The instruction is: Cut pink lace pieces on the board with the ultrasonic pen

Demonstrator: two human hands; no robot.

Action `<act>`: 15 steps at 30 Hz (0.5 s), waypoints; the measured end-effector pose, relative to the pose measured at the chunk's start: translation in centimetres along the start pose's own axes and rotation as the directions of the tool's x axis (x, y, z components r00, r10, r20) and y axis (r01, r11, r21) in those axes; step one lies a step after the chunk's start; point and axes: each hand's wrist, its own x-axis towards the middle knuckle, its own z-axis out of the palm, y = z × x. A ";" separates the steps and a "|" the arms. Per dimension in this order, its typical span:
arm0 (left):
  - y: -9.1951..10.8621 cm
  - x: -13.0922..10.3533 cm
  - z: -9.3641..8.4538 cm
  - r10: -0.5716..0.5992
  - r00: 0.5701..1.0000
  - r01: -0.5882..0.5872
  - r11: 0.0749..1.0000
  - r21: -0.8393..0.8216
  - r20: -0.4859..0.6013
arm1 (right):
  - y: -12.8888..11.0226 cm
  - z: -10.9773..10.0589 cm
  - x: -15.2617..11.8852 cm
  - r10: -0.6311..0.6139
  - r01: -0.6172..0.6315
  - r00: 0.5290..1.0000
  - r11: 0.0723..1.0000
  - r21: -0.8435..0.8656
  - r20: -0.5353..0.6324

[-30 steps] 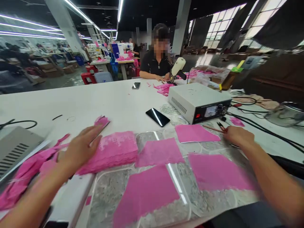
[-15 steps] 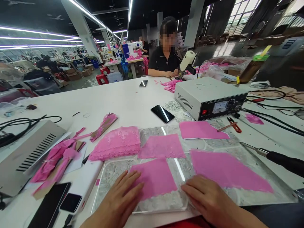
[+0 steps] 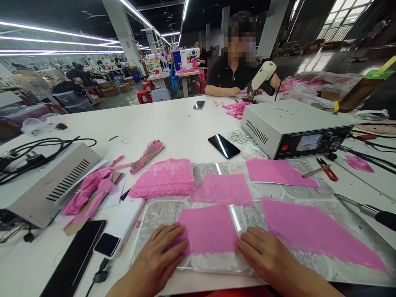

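Left hand (image 3: 162, 253), right hand (image 3: 262, 252): moved in to front pink fabric panel (image 3: 210, 231), palms down, unclamped. Likely light, limp; take hold at opposite side edges.

Front pink piece (image 3: 208, 229): left edge partly hidden under left hand (image 3: 162, 255). Right hand (image 3: 262, 251), at the piece's right edge: thumb hidden, forearm cut off by picture bottom. Black-handled tool (image 3: 386, 219), right of the piece: handle end cut off. Black slab (image 3: 74, 260), left of the piece: lower end cut off. Grey meter box (image 3: 297, 123), beyond the piece to the right: dial markings too small to read. Co-worker (image 3: 232, 80), far beyond the piece: head pixelated.
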 end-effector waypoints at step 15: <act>-1.0 0.9 -0.6 0.150 0.987 -0.156 0.980 0.123 0.060 | 0.7 -3.3 -4.6 0.380 -0.378 0.887 0.924 0.060 -0.261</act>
